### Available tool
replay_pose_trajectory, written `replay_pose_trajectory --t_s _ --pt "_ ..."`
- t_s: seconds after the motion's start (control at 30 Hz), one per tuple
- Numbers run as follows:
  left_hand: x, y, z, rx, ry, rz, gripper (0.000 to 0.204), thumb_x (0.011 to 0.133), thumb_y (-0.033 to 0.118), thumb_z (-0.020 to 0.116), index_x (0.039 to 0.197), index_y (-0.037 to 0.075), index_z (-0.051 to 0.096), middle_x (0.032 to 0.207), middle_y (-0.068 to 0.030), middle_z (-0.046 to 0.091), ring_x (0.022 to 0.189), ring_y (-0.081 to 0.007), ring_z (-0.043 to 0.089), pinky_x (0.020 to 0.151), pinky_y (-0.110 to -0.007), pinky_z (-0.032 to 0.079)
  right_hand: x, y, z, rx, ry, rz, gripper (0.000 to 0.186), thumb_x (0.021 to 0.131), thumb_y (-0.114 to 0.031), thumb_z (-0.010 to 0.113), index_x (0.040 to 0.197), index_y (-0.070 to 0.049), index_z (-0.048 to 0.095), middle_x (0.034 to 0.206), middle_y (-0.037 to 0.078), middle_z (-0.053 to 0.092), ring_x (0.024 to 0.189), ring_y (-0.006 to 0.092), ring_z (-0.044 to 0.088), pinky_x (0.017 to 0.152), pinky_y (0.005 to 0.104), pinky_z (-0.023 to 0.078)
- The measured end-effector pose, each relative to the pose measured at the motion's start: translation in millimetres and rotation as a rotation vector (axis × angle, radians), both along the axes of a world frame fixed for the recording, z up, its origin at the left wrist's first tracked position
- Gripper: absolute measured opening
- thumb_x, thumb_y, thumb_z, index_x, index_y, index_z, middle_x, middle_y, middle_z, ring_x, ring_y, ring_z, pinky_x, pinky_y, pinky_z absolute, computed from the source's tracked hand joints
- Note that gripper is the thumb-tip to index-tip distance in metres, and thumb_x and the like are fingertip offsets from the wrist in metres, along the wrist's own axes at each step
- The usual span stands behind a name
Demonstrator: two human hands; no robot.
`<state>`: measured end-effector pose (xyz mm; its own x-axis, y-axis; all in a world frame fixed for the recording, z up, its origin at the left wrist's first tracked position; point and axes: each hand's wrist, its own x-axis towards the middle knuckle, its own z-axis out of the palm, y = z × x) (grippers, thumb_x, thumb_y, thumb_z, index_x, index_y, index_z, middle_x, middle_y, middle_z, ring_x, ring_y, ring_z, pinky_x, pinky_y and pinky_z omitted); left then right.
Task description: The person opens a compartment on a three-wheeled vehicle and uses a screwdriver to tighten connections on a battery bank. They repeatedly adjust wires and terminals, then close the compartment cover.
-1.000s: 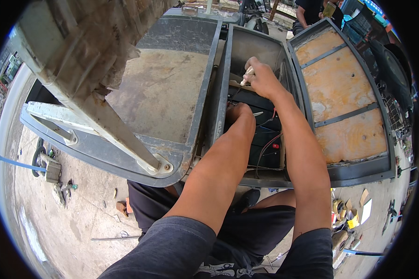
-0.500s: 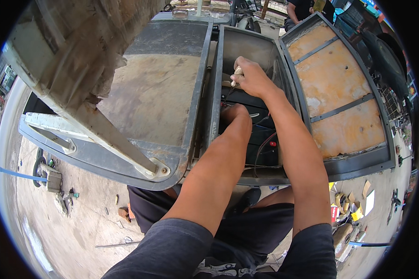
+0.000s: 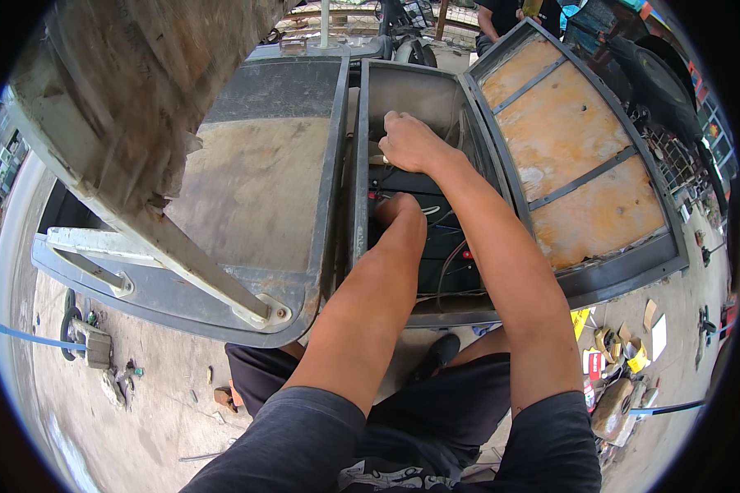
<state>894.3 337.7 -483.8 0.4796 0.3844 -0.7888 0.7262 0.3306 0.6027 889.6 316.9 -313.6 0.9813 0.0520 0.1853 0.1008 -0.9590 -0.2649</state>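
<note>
Both my arms reach into an open metal compartment (image 3: 365,148) that holds black battery-like blocks (image 3: 448,238). My right hand (image 3: 411,141) is closed above them around what looks like a screwdriver (image 3: 385,158); only a bit of its pale handle shows below the fingers. Lower down, my left hand (image 3: 398,210) bends inward against the compartment's left side, next to a small red part. Its fingers are hidden behind the wrist and the wall. Thin wires (image 3: 446,275) and a red terminal cover (image 3: 468,255) lie on the blocks to the right of my left wrist.
A rusty hinged lid (image 3: 575,156) leans open to the right. On the left are a flat metal deck (image 3: 255,197) and a slanting pale bracket (image 3: 197,255). Boxes and scraps (image 3: 621,353) lie on the ground at right. Another person (image 3: 501,18) sits at the back.
The view has shifted, so the compartment appears farther left. My right hand has turned over the tool, hiding most of the pale handle. My left hand stays low in the compartment.
</note>
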Motion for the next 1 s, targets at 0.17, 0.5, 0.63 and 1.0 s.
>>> replay_pose_trajectory --t_s 0.17,0.5,0.63,1.0 --pt "-2.5 0.9 -0.7 -0.034 -0.051 0.039 0.020 0.078 0.006 0.070 0.097 -0.002 0.071 0.101 -0.0197 0.073 0.092 -0.0300 0.073 0.070 -0.037 0.059 -13.5 12.4 10.2 -0.072 -0.052 -0.006 0.033 0.094 -0.027 0.057 0.103 0.004 0.059 0.108 0.027 0.065 0.101 0.0433 0.064 0.087 0.0509 0.051" --pt "-18.0 4.0 24.1 -0.001 -0.103 -0.012 0.028 0.077 0.005 0.069 0.104 -0.005 0.067 0.110 -0.0246 0.069 0.101 -0.0344 0.070 0.077 -0.041 0.059 -17.9 6.8 -8.1 -0.038 -0.219 -0.032 0.033 0.094 -0.030 0.060 0.103 0.001 0.057 0.103 0.026 0.066 0.095 0.0428 0.065 0.081 0.0514 0.052" --pt "-14.9 5.7 17.9 -0.019 -0.073 -0.034 0.024 0.076 0.004 0.068 0.098 -0.005 0.068 0.105 -0.0253 0.070 0.098 -0.0360 0.071 0.076 -0.042 0.059 -25.0 18.7 1.4 -0.018 -0.183 -0.036 0.036 0.094 -0.032 0.060 0.101 0.003 0.055 0.102 0.025 0.065 0.093 0.0440 0.065 0.082 0.0513 0.052" --pt "0.2 -4.2 -12.7 -0.071 -0.097 0.020 0.036 0.077 0.008 0.069 0.111 -0.002 0.065 0.118 -0.0229 0.067 0.108 -0.0339 0.067 0.081 -0.041 0.057 -21.4 12.9 -6.7 0.042 -0.260 -0.067 0.034 0.095 -0.031 0.059 0.104 0.001 0.056 0.099 0.023 0.065 0.090 0.0439 0.065 0.080 0.0514 0.052"
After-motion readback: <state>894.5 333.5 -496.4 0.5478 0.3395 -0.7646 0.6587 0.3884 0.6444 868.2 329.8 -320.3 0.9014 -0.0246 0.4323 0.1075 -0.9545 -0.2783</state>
